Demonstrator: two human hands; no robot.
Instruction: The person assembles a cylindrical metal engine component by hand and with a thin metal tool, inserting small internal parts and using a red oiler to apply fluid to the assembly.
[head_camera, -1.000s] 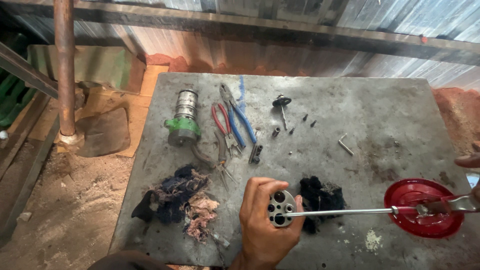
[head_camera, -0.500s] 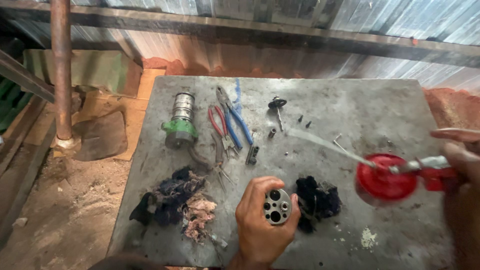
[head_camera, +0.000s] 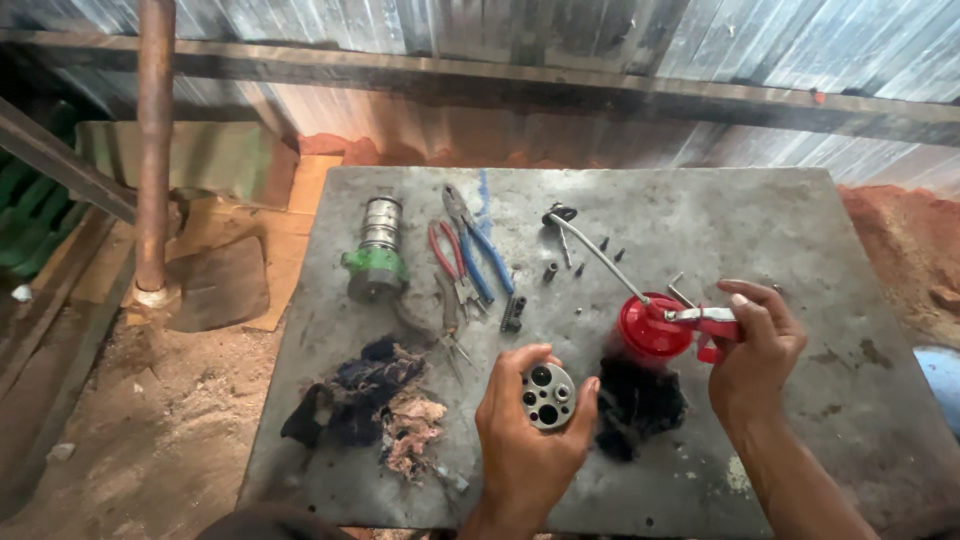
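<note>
My left hand holds a round metal cylinder block with several bores, its face turned up, above the near edge of the grey metal table. My right hand grips a red oil can by its trigger handle. The can's long thin spout points up and to the left, away from the block, over the middle of the table. A dark rag lies on the table between my two hands.
A green and silver pump part, red-handled pliers, blue-handled pliers, small bolts and a heap of dirty rags lie on the table. A rusty pipe stands left, before a corrugated metal wall.
The right hand has swung the oil can: its spout pointed at the block, then lifted away and now points to the far left. The left hand kept the block almost still.
</note>
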